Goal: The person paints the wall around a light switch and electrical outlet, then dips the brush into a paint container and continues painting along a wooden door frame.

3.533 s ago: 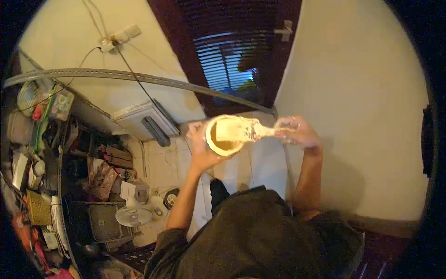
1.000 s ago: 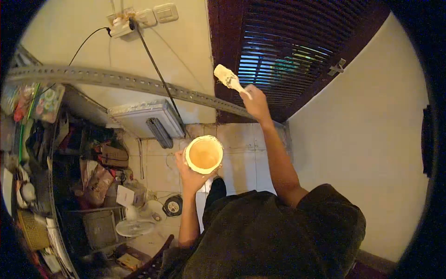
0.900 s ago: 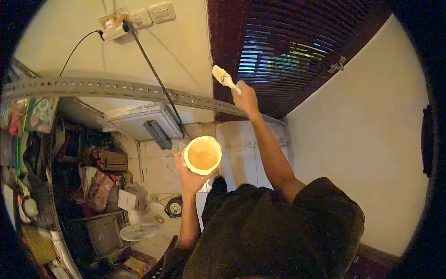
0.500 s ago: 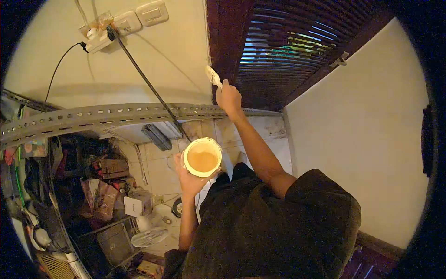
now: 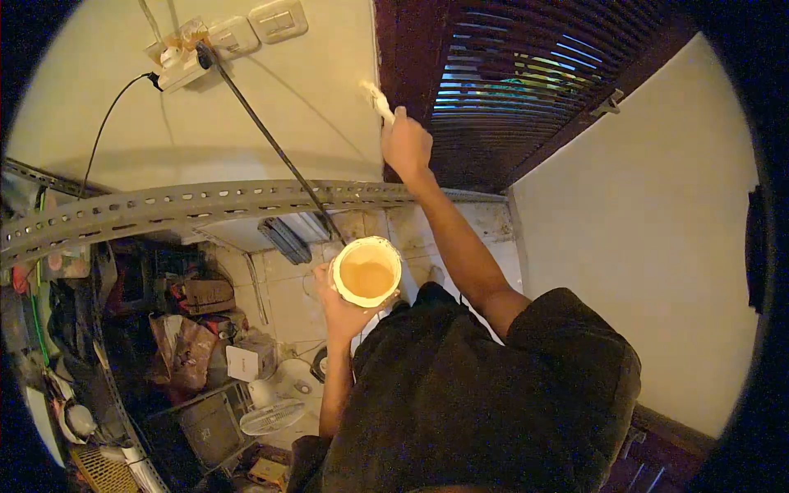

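Observation:
My right hand [image 5: 408, 148] is closed round the handle of a cream-coloured paintbrush [image 5: 380, 103]. Its bristles overlap the pale wall [image 5: 304, 90] close beside the dark wooden frame [image 5: 400, 74] of the louvred shutter. Lower down, my left hand [image 5: 342, 311] grips a round paint container [image 5: 366, 301] from its left and underside. The container is tilted so its open mouth faces me, with cream paint [image 5: 366, 276] at the bottom and dried smears on the rim.
A perforated metal shelf bar [image 5: 246, 194] crosses in front of me. Sockets with plugs [image 5: 182, 69] are on the wall, and a black cable [image 5: 263, 127] hangs down from them. A small fan [image 5: 273, 416], a white box [image 5: 246, 361] and bags [image 5: 187, 349] fill the lower left.
My right hand has lifted the brush slightly higher along the wall beside the frame. My left hand still holds the paint container, and the whole view has shifted a little.

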A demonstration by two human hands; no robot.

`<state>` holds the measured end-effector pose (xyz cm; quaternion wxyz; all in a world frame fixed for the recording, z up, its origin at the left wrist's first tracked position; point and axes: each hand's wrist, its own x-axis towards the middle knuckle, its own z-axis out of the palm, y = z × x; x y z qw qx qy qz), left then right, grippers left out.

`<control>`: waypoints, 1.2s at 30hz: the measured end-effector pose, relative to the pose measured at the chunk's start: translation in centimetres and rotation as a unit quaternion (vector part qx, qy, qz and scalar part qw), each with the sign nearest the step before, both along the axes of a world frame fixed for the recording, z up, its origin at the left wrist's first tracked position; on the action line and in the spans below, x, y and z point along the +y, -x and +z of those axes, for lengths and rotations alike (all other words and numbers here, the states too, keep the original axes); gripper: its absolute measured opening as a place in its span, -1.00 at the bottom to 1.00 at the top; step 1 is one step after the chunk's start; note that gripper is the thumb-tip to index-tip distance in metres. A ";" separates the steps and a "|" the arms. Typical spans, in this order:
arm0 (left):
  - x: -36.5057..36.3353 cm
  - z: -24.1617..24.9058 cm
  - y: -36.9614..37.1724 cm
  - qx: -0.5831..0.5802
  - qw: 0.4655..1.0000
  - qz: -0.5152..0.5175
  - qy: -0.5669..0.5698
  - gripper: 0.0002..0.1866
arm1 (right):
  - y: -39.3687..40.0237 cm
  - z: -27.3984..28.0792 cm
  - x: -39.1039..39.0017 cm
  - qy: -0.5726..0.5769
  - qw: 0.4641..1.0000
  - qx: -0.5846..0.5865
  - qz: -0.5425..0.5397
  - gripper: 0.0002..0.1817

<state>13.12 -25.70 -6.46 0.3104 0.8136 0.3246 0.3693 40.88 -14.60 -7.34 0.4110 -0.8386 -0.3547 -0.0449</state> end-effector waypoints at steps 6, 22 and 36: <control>0.3 0.4 0.6 -0.007 0.999 -0.035 -0.019 -0.15 | 1.0 3.8 -2.7 -0.170 0.985 -0.029 -0.004 -0.67; 0.8 1.4 2.2 0.019 0.999 -0.037 -0.021 -0.14 | 2.4 -6.4 1.1 0.115 0.984 0.125 0.044 -0.72; 1.0 2.0 3.1 0.000 0.999 -0.031 0.013 -0.15 | 2.8 -2.1 0.8 0.074 0.995 0.071 -0.003 -0.73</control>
